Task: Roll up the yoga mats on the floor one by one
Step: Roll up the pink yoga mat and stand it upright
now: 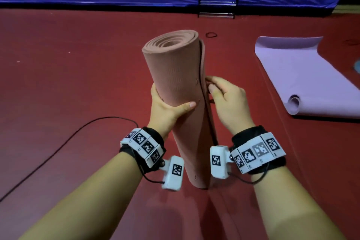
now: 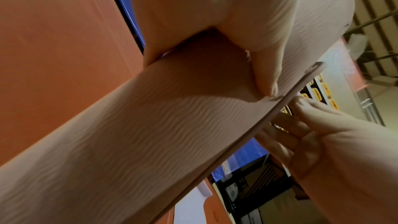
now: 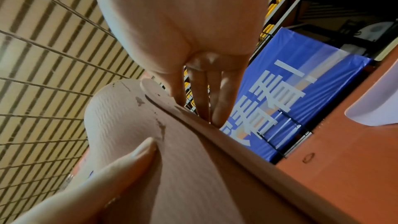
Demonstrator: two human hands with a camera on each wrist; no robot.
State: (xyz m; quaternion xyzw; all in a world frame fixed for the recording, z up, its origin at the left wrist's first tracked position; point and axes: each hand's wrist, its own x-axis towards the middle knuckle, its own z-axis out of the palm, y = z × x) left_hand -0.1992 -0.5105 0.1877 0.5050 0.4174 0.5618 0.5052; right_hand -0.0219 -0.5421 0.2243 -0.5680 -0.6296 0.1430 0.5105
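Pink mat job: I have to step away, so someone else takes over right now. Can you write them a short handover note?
Left hand: grips the rolled pink mat around its middle, thumb across the front.
Right hand: fingers on the mat's loose outer edge, where a thin black cord runs along the seam.
The roll stands upright on the red floor.
Done: pink mat rolled, seemingly not yet fastened.
Left: secure it, then roll the purple mat, flat to the right with only its near end curled.

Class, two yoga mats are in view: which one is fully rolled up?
The pink mat, standing upright, gripped by the left hand and right hand. The purple mat lies mostly flat on the floor.
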